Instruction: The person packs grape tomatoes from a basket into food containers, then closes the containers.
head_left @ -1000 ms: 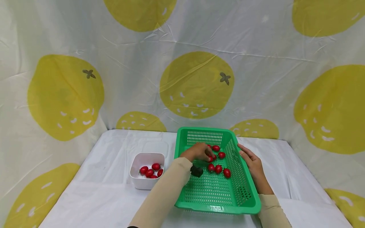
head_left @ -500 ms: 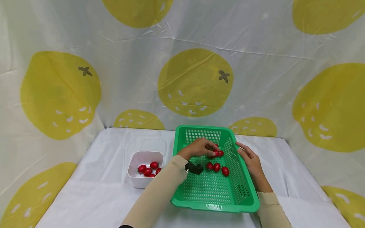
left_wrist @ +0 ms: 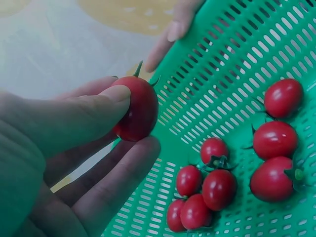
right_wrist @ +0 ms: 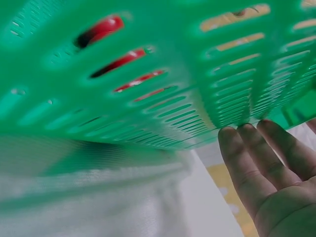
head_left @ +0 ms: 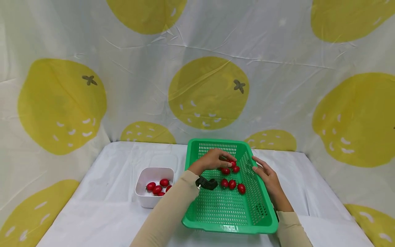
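Five tomatoes (head_left: 157, 189) show in the white container (head_left: 147, 202) at the far left, though a sleeve (head_left: 172, 206) covers its near right corner and we cannot tell whether more lie there. Just behind the container we see one clear, flat piece (head_left: 163, 160), perhaps a lid, on the cloth-covered tabletop (head_left: 92, 212).

Next comes the left hand (head_left: 212, 159), reaching over the far half of the one green basket (head_left: 222, 211). Its grip is pinching a single held tomato (left_wrist: 140, 111) between thumb and fingers, green stem uppermost; the left wrist view shows it above the basket, seemingly apart from the others.

Below, on the basket's floor, we count eight more: a bunch of five (left_wrist: 219, 189) gathered close together and a row of three (left_wrist: 275, 139).

At the right, the right hand (head_left: 269, 176) rests on the basket's rim, its grip spread, with straight fingers along the outside of the wall.

We judge the step in hand to be picking one tomato out of the bunch. The next move, we think, calls for raising it clear of its neighbours and the wall, with a light pinch and the basket held steady.
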Tool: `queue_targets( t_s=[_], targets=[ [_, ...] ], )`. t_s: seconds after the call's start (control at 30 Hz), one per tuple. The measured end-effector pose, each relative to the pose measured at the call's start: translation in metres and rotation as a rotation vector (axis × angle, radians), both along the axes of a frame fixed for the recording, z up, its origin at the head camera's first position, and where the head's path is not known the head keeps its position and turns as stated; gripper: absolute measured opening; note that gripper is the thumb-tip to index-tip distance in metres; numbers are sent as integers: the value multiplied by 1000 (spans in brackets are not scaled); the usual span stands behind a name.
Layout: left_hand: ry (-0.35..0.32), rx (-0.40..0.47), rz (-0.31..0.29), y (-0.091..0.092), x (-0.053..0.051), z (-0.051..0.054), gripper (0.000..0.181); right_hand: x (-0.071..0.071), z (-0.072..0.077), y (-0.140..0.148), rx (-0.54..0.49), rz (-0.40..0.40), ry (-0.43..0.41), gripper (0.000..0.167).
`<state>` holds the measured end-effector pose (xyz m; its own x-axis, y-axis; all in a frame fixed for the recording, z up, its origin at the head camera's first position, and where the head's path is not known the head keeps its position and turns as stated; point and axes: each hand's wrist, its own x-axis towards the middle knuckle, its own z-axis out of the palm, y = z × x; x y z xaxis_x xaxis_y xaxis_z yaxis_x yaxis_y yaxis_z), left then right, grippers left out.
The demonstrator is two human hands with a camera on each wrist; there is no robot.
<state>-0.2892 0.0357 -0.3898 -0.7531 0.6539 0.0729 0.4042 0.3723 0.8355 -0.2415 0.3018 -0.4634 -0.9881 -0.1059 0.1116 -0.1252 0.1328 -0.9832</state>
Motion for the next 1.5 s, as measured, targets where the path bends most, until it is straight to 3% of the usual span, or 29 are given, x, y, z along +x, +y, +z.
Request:
queue_targets(
  t_s=[0.33,0.57,0.73,0.9,1.17,1.5],
  targets=[
    [91,3,-44,-11,3,19,28,-3,5,-3,-29,15,3,53],
    [139,12,-105,-28,5,31,31,-8,4,-6,-21,14,1,54],
    [206,-2,-104,-46,8,39,31,-12,2,-9,-28,16,4,53],
    [227,-28,-105,-62,13,46,31,-13,1,-8,3,14,7,53],
    [252,-69,-42,-92,25,58,31,-15,2,-7,-25,5,-14,53],
    [235,-34,46,-144,40,60,29,-14,7,-9,-36,5,-15,54]
  ],
)
